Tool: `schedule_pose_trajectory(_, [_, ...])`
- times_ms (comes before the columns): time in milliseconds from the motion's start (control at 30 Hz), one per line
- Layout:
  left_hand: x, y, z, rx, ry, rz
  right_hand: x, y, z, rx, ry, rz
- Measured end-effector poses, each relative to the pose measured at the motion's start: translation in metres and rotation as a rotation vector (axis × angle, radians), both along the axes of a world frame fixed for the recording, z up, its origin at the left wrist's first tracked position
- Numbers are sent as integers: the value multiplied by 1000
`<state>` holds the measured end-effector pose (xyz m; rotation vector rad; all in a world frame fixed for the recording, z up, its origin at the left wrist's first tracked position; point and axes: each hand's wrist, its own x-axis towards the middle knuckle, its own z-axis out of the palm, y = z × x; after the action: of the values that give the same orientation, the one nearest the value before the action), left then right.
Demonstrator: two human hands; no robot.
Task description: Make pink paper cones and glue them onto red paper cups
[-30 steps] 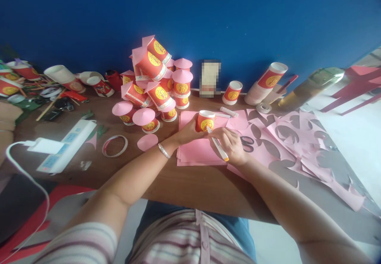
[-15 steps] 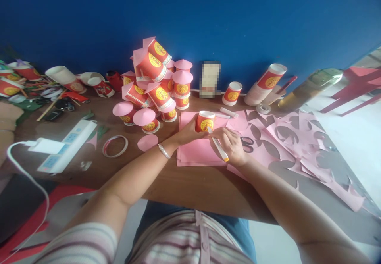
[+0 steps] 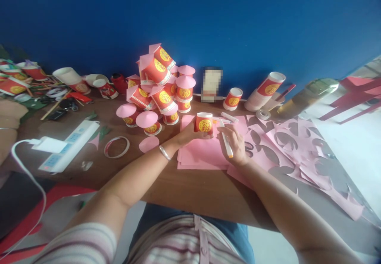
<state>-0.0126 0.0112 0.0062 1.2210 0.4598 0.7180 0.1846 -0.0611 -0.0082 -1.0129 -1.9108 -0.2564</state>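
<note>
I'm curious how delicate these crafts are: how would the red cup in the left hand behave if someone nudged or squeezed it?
The red cup looks like paper, so it is probably light and easily nudged. Its round side suggests it could roll if tipped over. The left hand would likely dent it if it squeezed hard.

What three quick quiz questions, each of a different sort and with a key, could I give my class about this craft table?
1. Multiple choice: what does the right hand hold?
a) a pair of scissors
b) a white marker with an orange end
c) a roll of tape

2. True or false: the red cup in the left hand is apart from the marker.

3. Fill in the colour: the cone-shaped tops on the piled cups are ____.

Key: 1 b; 2 true; 3 pink.
</note>
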Motion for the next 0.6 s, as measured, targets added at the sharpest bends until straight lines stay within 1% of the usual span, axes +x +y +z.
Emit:
schedule_pose_trajectory(133, [-4, 2, -8, -130, -92, -6, 2, 3, -6, -163, 149, 19])
schedule_pose_trajectory(200, [-5, 3, -12, -153, -111, 0, 1, 3, -7, -199, 185, 6])
schedule_pose_trajectory(300, [-7, 4, -14, -133, -129, -15, 0, 3, -6, -202, 173, -22])
schedule_pose_trajectory(433, [-7, 4, -12, -144, -181, -57, -1, 3, -9, -219, 86, 19])
schedule_pose_trajectory(600, [-7, 5, -12, -159, -162, -13, -3, 4, -13, -163, 36, 20])
